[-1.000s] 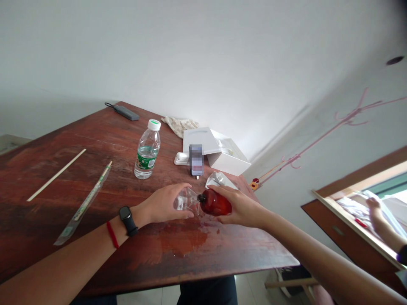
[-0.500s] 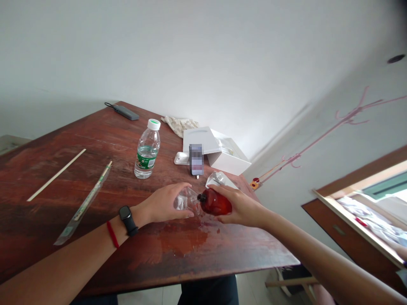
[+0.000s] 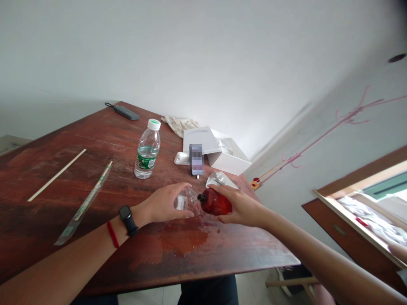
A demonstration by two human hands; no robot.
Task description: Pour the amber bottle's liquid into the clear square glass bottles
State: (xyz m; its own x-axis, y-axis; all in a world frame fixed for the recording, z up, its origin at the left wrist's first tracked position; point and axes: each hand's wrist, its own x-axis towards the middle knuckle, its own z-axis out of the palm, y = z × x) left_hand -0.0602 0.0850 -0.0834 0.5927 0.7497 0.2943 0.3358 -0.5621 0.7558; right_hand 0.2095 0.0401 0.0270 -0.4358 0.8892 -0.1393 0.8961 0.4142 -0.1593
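Rounded red translucent bottle (image 3: 218, 202) lies sideways in right grip (image 3: 241, 205), mouth at clear plastic container (image 3: 183, 201) held by left grip (image 3: 162, 203); alignment unchanged, step seemingly ongoing, flow unclear.

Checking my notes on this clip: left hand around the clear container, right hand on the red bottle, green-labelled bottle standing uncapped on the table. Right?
Not quite: the head view shows the green-labelled bottle with its white cap on. It does stand on the table, with the left hand around the clear container and the right hand on the red bottle.
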